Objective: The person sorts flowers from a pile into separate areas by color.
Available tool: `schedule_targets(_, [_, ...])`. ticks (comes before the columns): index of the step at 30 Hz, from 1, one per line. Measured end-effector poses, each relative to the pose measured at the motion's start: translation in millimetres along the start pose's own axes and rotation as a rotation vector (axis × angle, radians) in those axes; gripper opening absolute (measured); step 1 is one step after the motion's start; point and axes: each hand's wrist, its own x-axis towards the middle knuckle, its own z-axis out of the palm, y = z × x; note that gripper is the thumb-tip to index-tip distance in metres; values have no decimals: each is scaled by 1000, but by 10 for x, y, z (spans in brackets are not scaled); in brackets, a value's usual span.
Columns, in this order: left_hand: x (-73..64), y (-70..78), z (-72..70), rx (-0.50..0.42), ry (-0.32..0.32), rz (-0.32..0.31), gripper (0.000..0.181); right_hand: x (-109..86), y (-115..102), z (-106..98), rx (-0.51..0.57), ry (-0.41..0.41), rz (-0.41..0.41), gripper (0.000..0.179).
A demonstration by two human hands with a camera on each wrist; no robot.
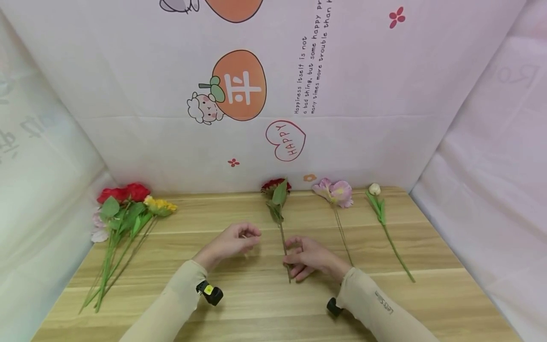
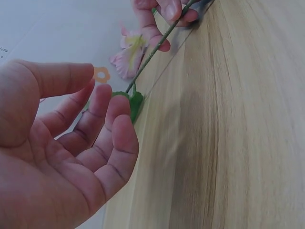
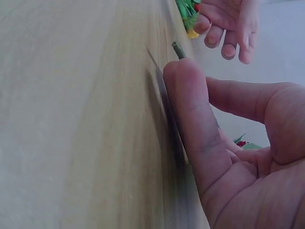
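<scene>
A dark red flower [image 1: 268, 185] with green leaves lies head away from me near the middle of the wooden table. My right hand [image 1: 309, 259] pinches its thin stem [image 1: 283, 237] near the lower end between thumb and fingers. In the right wrist view, the cut stem end [image 3: 177, 50] pokes out past the fingertips. To the left of the stem, my left hand [image 1: 231, 242] hovers with fingers loosely bent and nothing in them. The left wrist view shows this left hand [image 2: 81, 138] palm side on, its fingertips overlapping the flower's green leaf [image 2: 137, 105].
Right of the hands lie a pink flower [image 1: 341, 194] and a white tulip [image 1: 374, 189]. At the table's left is a bunch with red flowers [image 1: 137, 192], a yellow flower [image 1: 160, 206] and pale pink petals [image 1: 99, 234]. Printed white cloth [image 1: 363, 95] stands behind the table [image 1: 239, 308].
</scene>
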Motion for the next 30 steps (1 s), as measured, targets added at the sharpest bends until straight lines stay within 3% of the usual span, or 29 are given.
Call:
schedule_targets(9, [-66, -41, -74, -2, 0, -9, 32, -20, -15, -23, 13, 27, -6, 44])
schedule_targets(20, [-207, -66, -224, 2, 12, 1, 31, -54, -48, -24, 23, 4, -34, 39])
schedule_targets(30, [-370, -62, -423, 29, 61, -1, 35, -180, -122, -53, 37, -16, -62, 45])
